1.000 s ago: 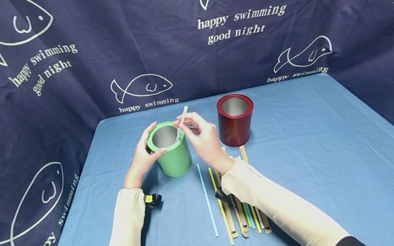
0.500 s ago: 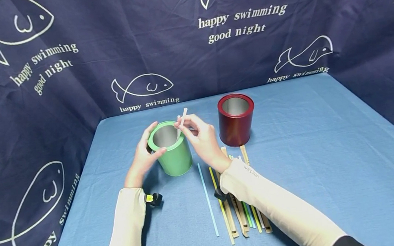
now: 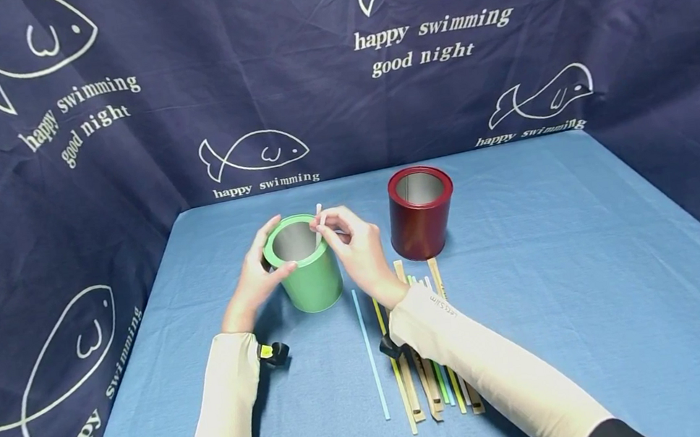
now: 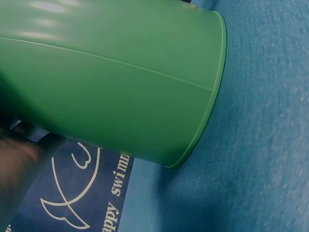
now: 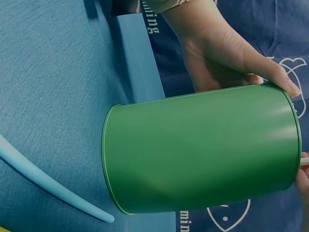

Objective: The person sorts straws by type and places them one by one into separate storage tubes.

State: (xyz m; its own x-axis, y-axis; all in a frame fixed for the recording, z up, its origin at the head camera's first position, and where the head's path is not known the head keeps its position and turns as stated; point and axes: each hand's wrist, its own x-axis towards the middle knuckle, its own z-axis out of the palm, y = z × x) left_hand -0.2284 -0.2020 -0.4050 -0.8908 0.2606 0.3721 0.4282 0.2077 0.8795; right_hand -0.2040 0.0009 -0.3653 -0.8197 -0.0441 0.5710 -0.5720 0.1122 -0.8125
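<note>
While gripping a green can, centre-left of the frame, with the left hand and pinching a white straw in the right hand, could tip it by pushing sideways.

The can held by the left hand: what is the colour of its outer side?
The can is green, best seen in the right wrist view.

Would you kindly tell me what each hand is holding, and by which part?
The left hand holds the green can by its upper rim and side; the right hand pinches a white straw near its upper end.
</note>
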